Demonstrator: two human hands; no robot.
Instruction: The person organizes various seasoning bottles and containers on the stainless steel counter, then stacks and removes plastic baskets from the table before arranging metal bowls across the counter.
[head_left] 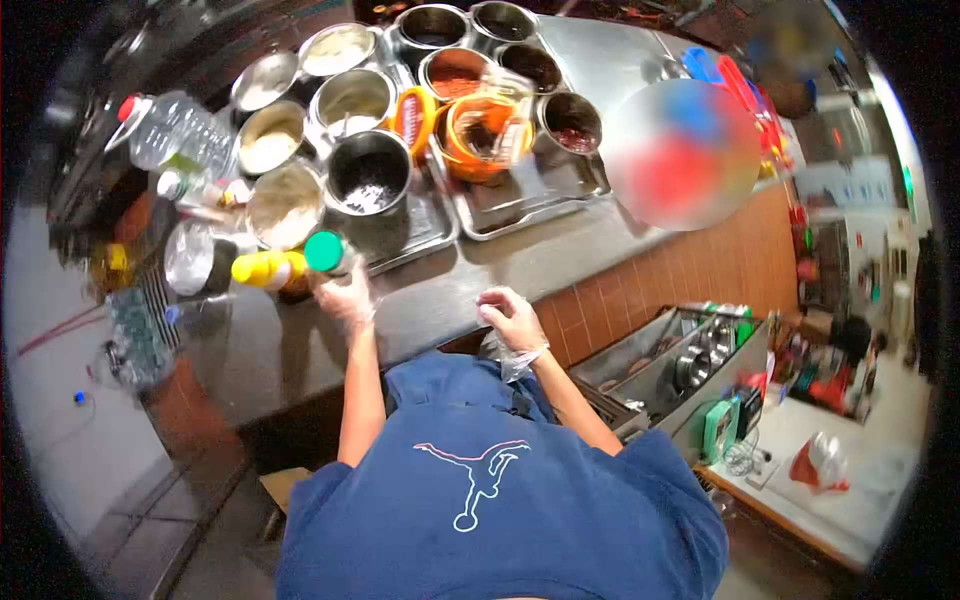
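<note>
This is looking like a commercial kitchen: seasonings (370,199) are sitting in open metal pots (362,155), and steel trays (545,183) are lining a stainless-steel counter (435,300).

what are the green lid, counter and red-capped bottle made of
Green lid: probably plastic, matte-looking, with even, solid colour. Counter: likely stainless steel, grey with a dull metallic sheen. Red-capped bottle: seemingly clear, glossy plastic, see-through with ridged walls.

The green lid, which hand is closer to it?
Left. In this view, the left hand is just below the green lid, at its container; the right hand is farther off, to the right.
</note>
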